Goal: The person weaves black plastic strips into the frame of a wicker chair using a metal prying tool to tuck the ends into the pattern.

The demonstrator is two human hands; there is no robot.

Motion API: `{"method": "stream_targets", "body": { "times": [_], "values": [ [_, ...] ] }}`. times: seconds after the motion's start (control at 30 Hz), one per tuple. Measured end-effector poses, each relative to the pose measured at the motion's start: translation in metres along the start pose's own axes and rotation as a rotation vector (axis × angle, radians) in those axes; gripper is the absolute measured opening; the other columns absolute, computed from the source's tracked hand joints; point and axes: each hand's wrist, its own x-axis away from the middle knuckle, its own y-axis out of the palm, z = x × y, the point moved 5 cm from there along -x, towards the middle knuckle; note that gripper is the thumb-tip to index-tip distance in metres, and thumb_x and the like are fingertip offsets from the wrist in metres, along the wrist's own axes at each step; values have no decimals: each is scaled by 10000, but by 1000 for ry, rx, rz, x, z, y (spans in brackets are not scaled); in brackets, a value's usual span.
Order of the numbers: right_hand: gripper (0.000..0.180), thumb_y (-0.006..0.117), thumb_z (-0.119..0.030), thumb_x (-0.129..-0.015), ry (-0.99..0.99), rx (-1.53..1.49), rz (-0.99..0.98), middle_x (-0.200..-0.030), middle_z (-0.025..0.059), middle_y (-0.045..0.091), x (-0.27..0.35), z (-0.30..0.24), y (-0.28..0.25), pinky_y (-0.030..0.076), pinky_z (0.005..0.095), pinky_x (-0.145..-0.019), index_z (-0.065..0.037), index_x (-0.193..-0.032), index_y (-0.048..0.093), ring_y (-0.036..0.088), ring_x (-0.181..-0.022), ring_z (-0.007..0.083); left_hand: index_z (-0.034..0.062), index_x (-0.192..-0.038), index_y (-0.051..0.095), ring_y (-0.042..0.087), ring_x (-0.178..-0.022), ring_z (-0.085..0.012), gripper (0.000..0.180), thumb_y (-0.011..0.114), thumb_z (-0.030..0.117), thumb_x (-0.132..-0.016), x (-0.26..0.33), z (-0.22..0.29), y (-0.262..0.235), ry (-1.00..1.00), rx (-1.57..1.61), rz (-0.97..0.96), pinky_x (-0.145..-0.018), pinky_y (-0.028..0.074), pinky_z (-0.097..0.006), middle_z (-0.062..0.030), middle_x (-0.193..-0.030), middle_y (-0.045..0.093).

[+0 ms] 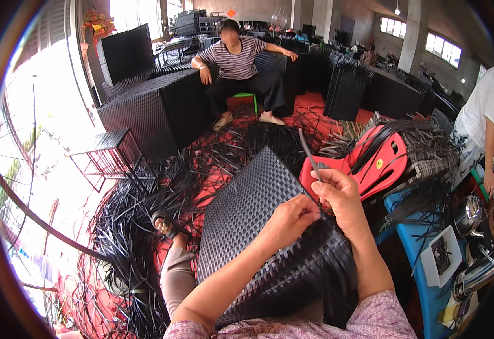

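A black woven wicker piece with a checked weave leans across my lap, its corner pointing away from me. My right hand pinches a flat dark strip between thumb and fingers; its free end sticks up and away. Close beside it, my left hand is closed in a pinch at the right edge of the wicker piece. What lies between its fingertips is too small to make out. Loose strips hang along the near right side, below my right wrist.
Black strips lie heaped over the red floor. A red plastic chair and a blue bench with a white tray stand right. One person sits ahead by stacked woven panels; another stands far right.
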Motion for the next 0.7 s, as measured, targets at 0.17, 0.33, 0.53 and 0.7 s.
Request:
{"method": "stream_targets", "body": {
  "times": [0.17, 0.33, 0.53, 0.7],
  "values": [
    [227, 696, -135, -915, -86, -167, 167, -803, -52, 604, 0, -3, -5, 390, 178, -578, -31, -1116, 678, 493, -664, 20, 1, -987, 598, 627, -826, -93, 130, 644, 117, -951, -22, -2, -4, -75, 261, 32, -757, 515, -255, -41, -893, 679],
    [220, 681, -152, -936, -168, -263, 298, -837, -29, 637, 4, -6, -21, 426, 198, -608, -30, -1119, 678, 521, -684, 37, 3, -1052, 576, 632, -841, -100, 93, 591, 68, -986, -48, 20, 11, 119, 557, -3, -769, 517, -252, -32, -925, 656],
    [305, 650, -207, -953, -145, -226, 287, -897, 20, 634, -5, -2, -10, 456, 212, -652, -3, -1179, 640, 561, -751, 63, 12, -1215, 562, 648, -740, -149, 247, 509, 117, -997, -19, 0, 22, -107, 655, 89, -721, 545, -276, -36, -798, 624],
    [283, 667, -165, -943, -238, -314, 211, -845, -1, 618, -14, 6, -18, 424, 194, -606, -1, -1172, 641, 531, -692, 48, 37, -1241, 566, 624, -718, -127, 267, 507, 204, -1041, -5, 11, 27, -110, 808, 134, -704, 517, -263, -36, -811, 626]
  ]
}}
